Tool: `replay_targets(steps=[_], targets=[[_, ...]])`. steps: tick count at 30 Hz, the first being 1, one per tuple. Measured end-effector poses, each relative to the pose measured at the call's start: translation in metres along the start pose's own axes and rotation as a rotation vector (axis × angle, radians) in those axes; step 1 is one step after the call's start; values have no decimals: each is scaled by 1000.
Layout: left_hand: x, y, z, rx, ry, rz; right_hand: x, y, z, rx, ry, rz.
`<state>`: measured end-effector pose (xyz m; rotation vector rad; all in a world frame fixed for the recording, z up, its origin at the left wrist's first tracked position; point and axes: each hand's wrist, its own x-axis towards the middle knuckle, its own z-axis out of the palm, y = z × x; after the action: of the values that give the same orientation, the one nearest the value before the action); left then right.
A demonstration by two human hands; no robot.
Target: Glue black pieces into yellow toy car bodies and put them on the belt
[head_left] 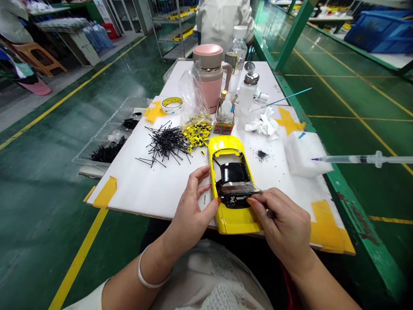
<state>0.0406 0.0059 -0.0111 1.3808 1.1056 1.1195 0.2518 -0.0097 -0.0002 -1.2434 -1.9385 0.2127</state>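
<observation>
A yellow model car body (pixel 232 189) lies on the white work board (pixel 151 185), nose pointing away from me, with a black interior and a clear windscreen piece. My left hand (pixel 193 206) rests against the car's left side, thumb touching the edge near the windscreen, fingers curled and raised. My right hand (pixel 280 221) is closed in a pinch at the car's right side, fingertips on the windscreen piece (pixel 240 188), and something small and dark shows between its fingers.
A heap of thin black pins (pixel 166 144), yellow-black parts in a clear bag (pixel 196 133), a tape roll (pixel 172 104), pink flask (pixel 210 75), bottles, crumpled tissue (pixel 263 125), white foam block (pixel 305 153) with a syringe (pixel 364 159). A clear tray (pixel 109 142) hangs off the left. A person in white stands behind.
</observation>
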Motion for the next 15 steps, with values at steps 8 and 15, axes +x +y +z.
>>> replay_targets(steps=[8, 15], targets=[[1, 2, 3, 54, 14, 1, 1, 0, 1, -89, -20, 11], [4, 3, 3, 88, 17, 1, -1, 0, 0, -85, -31, 12]])
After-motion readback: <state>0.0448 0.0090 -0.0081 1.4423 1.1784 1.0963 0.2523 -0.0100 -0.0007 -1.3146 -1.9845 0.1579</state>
